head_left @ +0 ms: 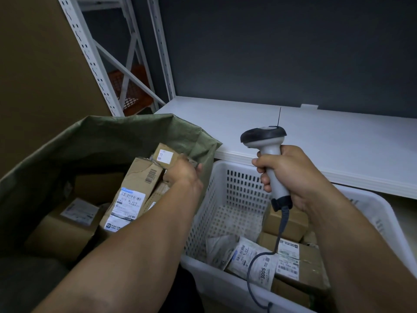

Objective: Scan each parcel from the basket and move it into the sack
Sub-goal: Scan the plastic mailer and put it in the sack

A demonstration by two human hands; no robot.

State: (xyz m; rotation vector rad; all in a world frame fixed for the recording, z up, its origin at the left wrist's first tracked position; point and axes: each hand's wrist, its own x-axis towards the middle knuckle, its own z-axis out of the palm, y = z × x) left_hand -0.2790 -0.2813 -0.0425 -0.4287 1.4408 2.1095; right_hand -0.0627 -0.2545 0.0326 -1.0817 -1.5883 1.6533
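Right hand (290, 177) is gripping the grey-black plastic scanner (262, 134); its dark cable (249, 276) is dangling into the white slotted basket (234, 199), risking snags. Left hand's (183, 175) grip: unclear.

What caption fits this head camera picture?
Left hand holds small brown cardboard parcel inside green woven sack; right hand grips grey handheld scanner.

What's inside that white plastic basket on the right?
The white slotted plastic basket holds brown cardboard boxes and pale plastic mailer bags, with the scanner's dark cable hanging in. The right forearm and the top parcels cover whatever lies beneath.
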